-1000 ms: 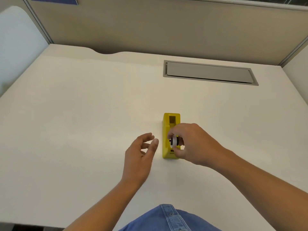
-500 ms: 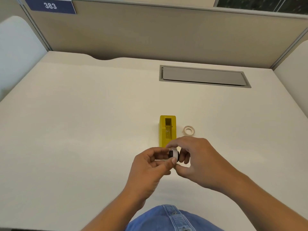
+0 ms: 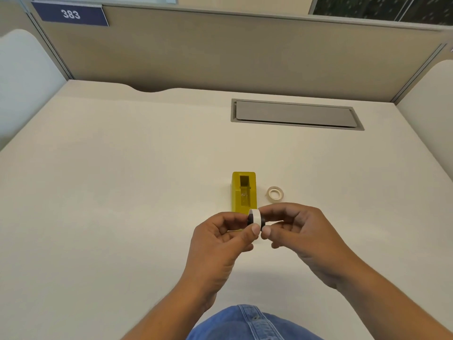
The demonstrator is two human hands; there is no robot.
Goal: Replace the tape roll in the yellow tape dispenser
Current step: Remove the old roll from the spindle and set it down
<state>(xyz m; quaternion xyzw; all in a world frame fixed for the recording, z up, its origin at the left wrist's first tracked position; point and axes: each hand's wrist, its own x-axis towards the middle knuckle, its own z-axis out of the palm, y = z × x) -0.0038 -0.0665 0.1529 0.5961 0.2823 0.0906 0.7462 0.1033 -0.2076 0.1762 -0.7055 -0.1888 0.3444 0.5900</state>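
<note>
The yellow tape dispenser [image 3: 243, 191] stands upright mid-desk, its roll slot showing no roll. Just in front of it both hands hold a small white roll on a black spool [image 3: 255, 217] above the desk. My left hand [image 3: 221, 244] pinches the white ring from the left with thumb and fingers. My right hand [image 3: 297, 233] grips the black spool's right end. A second tape roll [image 3: 275, 193], pale and translucent, lies flat on the desk right of the dispenser.
The white desk [image 3: 110, 204] has a grey cable hatch [image 3: 295, 114] at the back right. Beige partition walls [image 3: 220, 50] enclose it, with a blue plate reading 383 [image 3: 70, 14]. Blue denim [image 3: 247, 325] shows at the bottom edge.
My right hand lifted the roll and spool out of the dispenser toward me. My left hand came in and took hold of it. The pale roll on the desk came into sight.
</note>
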